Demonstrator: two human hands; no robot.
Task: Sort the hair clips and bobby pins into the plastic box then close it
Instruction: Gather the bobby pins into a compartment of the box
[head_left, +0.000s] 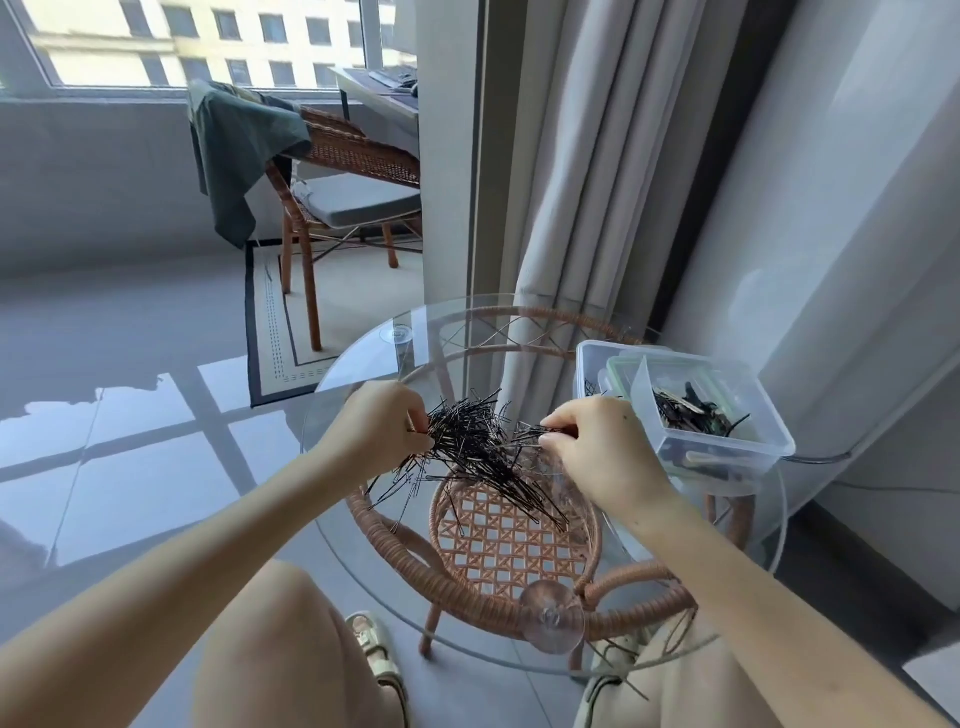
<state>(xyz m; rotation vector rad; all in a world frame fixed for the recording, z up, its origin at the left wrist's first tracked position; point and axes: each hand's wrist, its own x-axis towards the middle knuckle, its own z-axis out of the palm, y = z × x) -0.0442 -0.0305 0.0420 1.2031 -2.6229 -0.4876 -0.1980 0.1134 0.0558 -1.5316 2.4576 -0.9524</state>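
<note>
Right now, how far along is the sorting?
Done: some clips already lie in the open box. In hand: the left hand and right hand each pinch a few of the black pins heaped on the table. Left: most pins lie loose there, and the box is not yet closed.

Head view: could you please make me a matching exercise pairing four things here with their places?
Things:
1 pins
2 box
3 shirt
4 sandal

Places:
a draped on the chair
b on the floor
c piled in the middle of the table
d at the table's right edge

Pairs: 1-c, 2-d, 3-a, 4-b
</note>
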